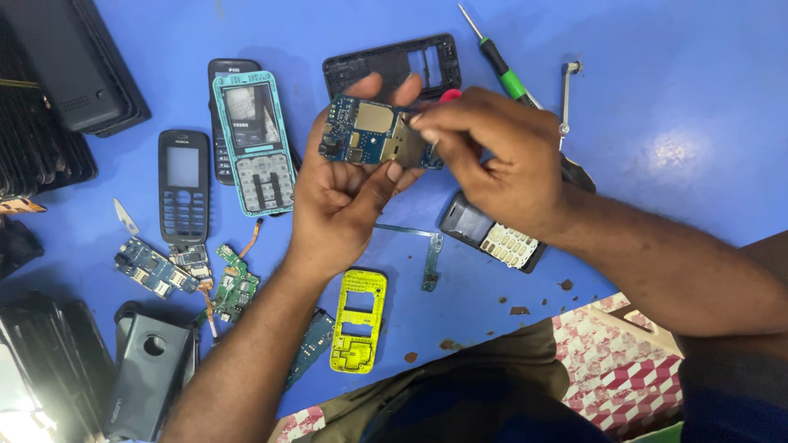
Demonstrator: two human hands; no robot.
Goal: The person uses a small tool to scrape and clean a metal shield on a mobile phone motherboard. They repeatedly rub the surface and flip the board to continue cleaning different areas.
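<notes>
The left hand [345, 193] came up from the bottom with its palm turned up and its fingers curled around a small blue circuit board [373, 135], gripping it by the edges. The board was held flat in the air above the blue desk [657, 98], with its gold and silver parts facing up. The right hand [492, 156] reached in from the right side, bent at the wrist, and its fingertips were pinched shut on the right end of the board. A bit of something red peeked out just above that end of the board, but I could not tell what it was. Left of the board lay a phone with a teal frame [254, 143]. Below the board lay a yellow phone frame [359, 320]. Above the board lay a black back cover [394, 61], and right of it lay a green screwdriver [501, 61].
</notes>
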